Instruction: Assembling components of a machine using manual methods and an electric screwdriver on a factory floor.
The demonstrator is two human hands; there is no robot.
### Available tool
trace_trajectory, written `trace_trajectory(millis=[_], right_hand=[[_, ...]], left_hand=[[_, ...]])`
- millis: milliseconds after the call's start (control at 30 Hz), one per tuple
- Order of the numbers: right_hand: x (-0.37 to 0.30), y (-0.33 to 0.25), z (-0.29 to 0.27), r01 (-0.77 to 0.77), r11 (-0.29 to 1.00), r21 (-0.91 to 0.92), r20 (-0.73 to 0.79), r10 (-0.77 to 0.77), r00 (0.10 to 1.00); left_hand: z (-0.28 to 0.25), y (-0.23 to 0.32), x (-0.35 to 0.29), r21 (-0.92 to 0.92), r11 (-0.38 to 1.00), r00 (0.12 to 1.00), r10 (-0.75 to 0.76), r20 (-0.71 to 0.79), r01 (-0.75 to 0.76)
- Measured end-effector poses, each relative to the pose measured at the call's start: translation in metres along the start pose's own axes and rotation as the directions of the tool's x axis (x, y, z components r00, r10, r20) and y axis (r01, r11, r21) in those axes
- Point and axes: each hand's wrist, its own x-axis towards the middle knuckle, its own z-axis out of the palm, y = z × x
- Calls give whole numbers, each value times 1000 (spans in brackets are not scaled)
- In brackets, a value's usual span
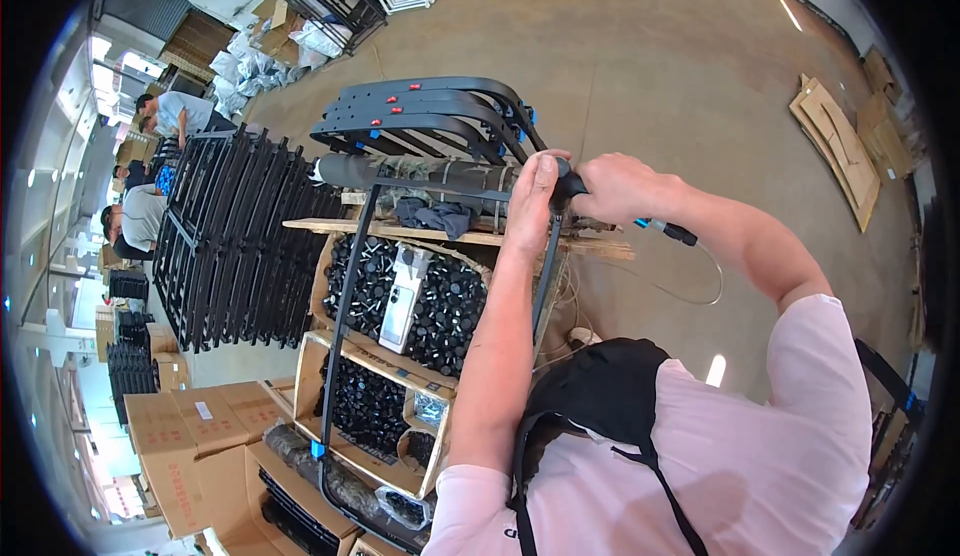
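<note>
A black tubular metal frame (348, 286) stands before me, its top bar beside a padded roller-like support (350, 171). My left hand (533, 201) is closed around the frame's upper right corner, thumb upward, against the black head of an air driver (568, 186). Gripping that air driver is my right hand (625, 188); its lower end, with a blue fitting (642, 223) and a thin hose, comes out below the hand. The driver's tip and the fingers on the far side are hidden.
Below the frame are cartons of black plastic caps (450, 306) and small black parts (368, 406), with a phone (402, 296) on top. Curved black frames (430, 116) lie beyond. Stacked black frames (235, 246) stand left; people (185, 114) work behind. An air hose (718, 281) loops right.
</note>
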Motion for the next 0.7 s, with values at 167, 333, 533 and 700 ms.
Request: trace_trajectory(millis=[167, 333, 533, 700], right_hand=[[8, 2, 3, -8, 1000, 25, 56, 6, 998], [11, 7, 11, 5, 1000, 17, 20, -5, 1000], [18, 18, 25, 34, 999, -21, 35, -33, 999], [17, 19, 29, 45, 999, 14, 6, -45, 999]], left_hand=[[1, -12, 3, -49, 999, 999, -10, -45, 8], [-3, -14, 1, -78, 997, 1000, -6, -10, 5], [-3, -16, -8, -5, 1000, 1000, 2, 3, -2], [-1, -20, -10, -7, 1000, 1000, -4, -28, 4]])
